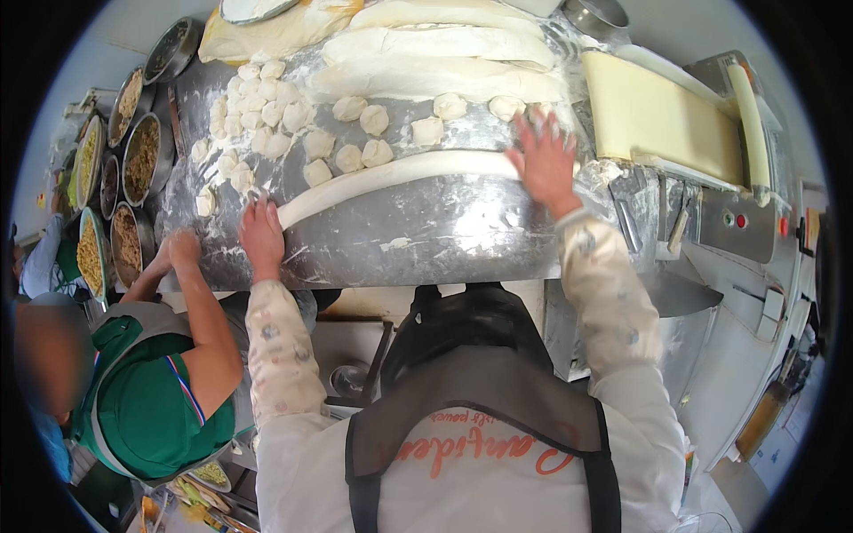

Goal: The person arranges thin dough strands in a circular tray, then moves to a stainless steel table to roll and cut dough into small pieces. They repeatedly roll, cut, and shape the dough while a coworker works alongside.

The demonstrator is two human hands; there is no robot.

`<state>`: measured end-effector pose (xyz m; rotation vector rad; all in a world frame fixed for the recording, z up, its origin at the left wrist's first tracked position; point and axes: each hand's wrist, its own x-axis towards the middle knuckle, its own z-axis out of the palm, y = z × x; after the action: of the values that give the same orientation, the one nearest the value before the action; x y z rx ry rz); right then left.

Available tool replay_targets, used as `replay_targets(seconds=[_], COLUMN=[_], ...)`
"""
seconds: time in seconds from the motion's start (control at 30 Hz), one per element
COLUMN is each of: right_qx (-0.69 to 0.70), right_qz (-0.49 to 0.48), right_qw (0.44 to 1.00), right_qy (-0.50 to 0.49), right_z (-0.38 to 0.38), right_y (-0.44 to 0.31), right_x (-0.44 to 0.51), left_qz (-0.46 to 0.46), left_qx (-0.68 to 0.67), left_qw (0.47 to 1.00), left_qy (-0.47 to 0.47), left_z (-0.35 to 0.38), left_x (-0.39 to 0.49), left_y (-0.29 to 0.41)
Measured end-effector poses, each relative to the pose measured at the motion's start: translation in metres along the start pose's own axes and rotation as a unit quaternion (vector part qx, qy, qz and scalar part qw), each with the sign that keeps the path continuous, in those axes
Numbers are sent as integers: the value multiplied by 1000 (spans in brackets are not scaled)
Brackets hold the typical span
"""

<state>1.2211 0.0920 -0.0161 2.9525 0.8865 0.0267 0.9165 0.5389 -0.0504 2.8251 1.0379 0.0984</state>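
Note:
A long rope of white dough lies in a shallow curve across the floured metal worktop. At the rope's left end rests my left hand, palm down, partly covering that end. My right hand lies flat over the right end with its fingers spread. Just beyond its fingertips sits a dough piece, with another partly hidden by the fingers. Several cut dough pieces are scattered behind the rope, and a denser group lies farther left.
Thick dough strips lie at the back. Bowls of filling line the left edge. A co-worker's hands are at the table's front left. On the right stand a dough-rolling machine, a metal scraper and a handled tool.

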Motion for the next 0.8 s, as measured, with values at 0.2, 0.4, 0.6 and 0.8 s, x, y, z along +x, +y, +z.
replay_targets(seconds=[0.2, 0.4, 0.6, 0.8], right_qx=[62, 330, 657, 650], right_qz=[-91, 95, 130, 143], right_qw=[994, 938, 742, 743], right_qy=[13, -49, -34, -66], right_z=[-9, 16, 16, 28], right_y=[23, 80, 73, 58], right_x=[-122, -125, -106, -102], left_qz=[175, 463, 422, 346], left_qx=[-34, -143, -191, -345], left_qw=[983, 872, 858, 831], left_qy=[35, -66, -220, -267], left_z=[0, 17, 43, 21], left_x=[-71, -92, -70, -77], left_y=[111, 362, 436, 432])
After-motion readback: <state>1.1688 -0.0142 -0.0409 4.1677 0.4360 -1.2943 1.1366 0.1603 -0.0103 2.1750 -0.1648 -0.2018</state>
